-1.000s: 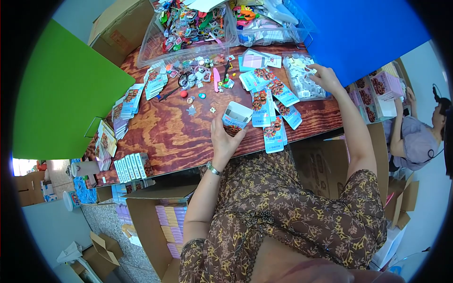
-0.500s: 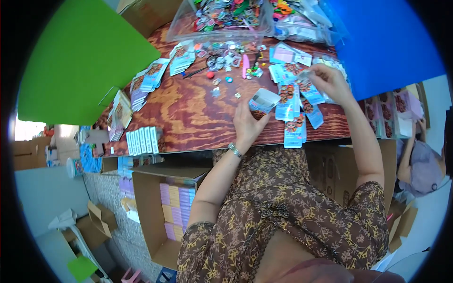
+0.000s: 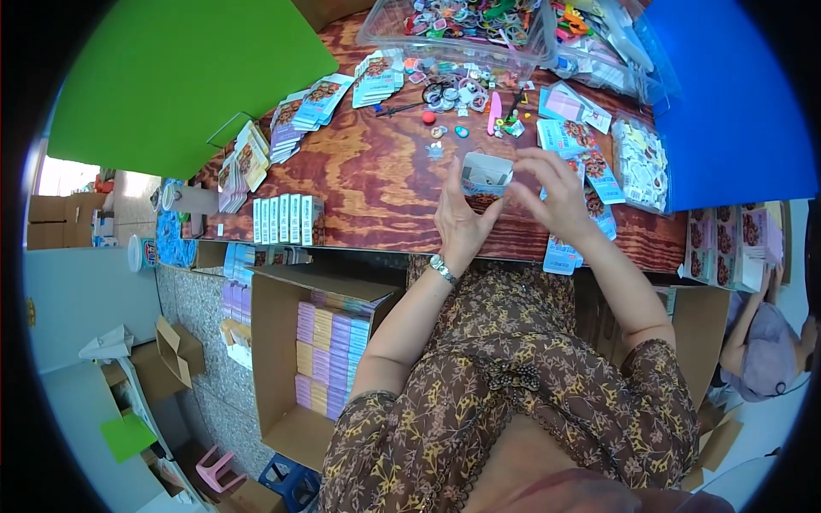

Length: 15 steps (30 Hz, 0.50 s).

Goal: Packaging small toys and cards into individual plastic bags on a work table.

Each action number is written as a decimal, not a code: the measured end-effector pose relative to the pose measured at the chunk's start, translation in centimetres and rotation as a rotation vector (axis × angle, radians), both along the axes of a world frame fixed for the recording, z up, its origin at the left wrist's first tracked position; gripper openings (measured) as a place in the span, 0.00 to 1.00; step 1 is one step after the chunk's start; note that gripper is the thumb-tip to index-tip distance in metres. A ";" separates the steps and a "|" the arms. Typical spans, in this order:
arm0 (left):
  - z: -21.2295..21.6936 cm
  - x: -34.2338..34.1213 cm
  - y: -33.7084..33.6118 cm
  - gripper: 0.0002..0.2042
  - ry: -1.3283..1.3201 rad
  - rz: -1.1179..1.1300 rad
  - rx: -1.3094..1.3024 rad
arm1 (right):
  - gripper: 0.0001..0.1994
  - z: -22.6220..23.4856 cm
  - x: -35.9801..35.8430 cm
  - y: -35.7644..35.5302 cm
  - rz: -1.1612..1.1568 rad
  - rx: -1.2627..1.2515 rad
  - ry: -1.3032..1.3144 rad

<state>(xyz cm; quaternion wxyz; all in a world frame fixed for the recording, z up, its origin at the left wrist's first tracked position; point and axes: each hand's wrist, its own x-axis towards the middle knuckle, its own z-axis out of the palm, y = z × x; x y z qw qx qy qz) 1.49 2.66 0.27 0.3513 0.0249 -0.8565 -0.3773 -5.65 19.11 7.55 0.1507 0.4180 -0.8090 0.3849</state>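
thin white-and-blue cardboard, the small open-topped box (image 3: 486,175) sits just above the wooden counter (image 3: 376,184); we pinch it between left hand (image 3: 457,224) and right hand (image 3: 556,192), fingers lightly closed on its side walls, since it looks light and easily crushed.

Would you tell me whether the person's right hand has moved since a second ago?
Yes. The right hand has come off the clear tray of small pieces and moved left to the small open box.

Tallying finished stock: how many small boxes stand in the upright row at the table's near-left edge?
5, side by side in one row of small boxes at the wooden table edge, left of the left hand. More may be hidden.
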 end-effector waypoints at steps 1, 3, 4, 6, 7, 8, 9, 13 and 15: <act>-0.1 0.2 -0.1 0.52 -0.019 -0.002 0.018 | 0.17 -0.9 0.6 -0.2 -0.055 -0.040 -0.047; -0.5 0.5 -0.4 0.51 -0.043 -0.002 0.036 | 0.15 -2.7 1.3 -1.0 -0.050 -0.071 -0.054; -1.0 0.6 -0.4 0.48 -0.033 -0.015 0.052 | 0.15 -3.6 1.7 -1.3 -0.041 -0.117 -0.233; -1.8 1.0 -0.7 0.45 -0.026 -0.026 0.069 | 0.13 -4.5 2.2 -1.9 -0.029 -0.194 -0.417; -2.2 1.3 -0.9 0.42 -0.039 -0.046 0.047 | 0.13 -5.1 2.2 -1.9 -0.027 -0.193 -0.421; -2.7 1.6 -1.2 0.39 -0.053 -0.067 0.026 | 0.12 -6.0 2.1 -1.8 0.002 -0.188 -0.378; -2.8 1.9 -1.6 0.39 -0.059 -0.064 0.027 | 0.12 -6.3 2.1 -1.7 0.030 -0.182 -0.337; -3.4 2.9 -3.4 0.27 -0.065 -0.231 0.022 | 0.12 -6.7 2.2 -1.3 0.077 -0.094 -0.263; -3.5 3.4 -4.0 0.23 -0.026 -0.280 0.026 | 0.11 -6.0 2.6 -1.2 0.171 -0.072 -0.200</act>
